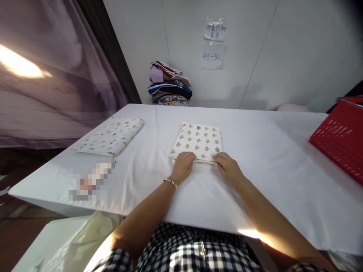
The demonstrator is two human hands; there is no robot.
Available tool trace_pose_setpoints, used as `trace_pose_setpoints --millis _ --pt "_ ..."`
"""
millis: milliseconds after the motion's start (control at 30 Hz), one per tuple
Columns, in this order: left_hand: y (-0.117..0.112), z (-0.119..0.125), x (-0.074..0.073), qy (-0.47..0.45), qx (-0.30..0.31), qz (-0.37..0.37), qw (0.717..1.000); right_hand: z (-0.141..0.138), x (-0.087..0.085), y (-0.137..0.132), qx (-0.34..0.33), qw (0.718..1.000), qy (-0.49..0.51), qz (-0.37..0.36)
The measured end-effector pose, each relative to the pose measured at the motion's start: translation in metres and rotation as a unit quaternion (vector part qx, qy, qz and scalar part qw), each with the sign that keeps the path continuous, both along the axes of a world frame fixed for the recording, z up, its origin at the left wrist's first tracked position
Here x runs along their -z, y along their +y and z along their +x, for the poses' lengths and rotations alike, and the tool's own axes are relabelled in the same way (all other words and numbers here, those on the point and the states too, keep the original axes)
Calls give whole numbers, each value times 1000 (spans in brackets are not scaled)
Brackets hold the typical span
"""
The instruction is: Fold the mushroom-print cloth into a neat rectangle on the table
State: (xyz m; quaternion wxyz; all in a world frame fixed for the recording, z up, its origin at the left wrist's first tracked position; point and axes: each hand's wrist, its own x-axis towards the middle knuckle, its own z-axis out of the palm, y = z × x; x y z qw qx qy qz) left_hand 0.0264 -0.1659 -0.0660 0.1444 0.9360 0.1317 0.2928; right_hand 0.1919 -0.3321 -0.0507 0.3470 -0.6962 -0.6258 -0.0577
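A folded white cloth with a grey mushroom print [198,141] lies in the middle of the white table [266,151]. My left hand [183,164] grips its near edge at the left, fingers curled over the layers. My right hand [227,165] pinches the same near edge at the right corner. A thin bracelet sits on my left wrist. Both forearms reach in from the front edge of the table.
A second folded cloth with a grey speckled print [110,136] lies at the table's left. A red plastic basket [342,138] stands at the right edge. A pile of folded colourful fabrics [169,86] rests by the wall under two paper notes [213,45].
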Motion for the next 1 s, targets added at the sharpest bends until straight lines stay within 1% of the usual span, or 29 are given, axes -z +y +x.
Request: trace_pose_setpoints --millis 100,233,400,533,733,1000 --pt "-1 -2 0 -8 21 11 1000 -2 -1 -1 -6 1000 0 -4" --pt "-2 -3 -2 -10 36 15 999 -5 -4 -3 8 1000 -9 -17" --pt "-2 -2 -2 5 24 13 1000 -7 -5 -3 23 999 -24 -39" --pt "-1 -1 -1 -9 26 16 999 -5 -1 -1 24 999 -29 -27" --pt "-2 4 -2 -15 16 26 999 -7 2 2 34 996 -80 -12" --pt "-2 7 -2 -13 -12 46 999 -8 4 5 42 992 -113 47"
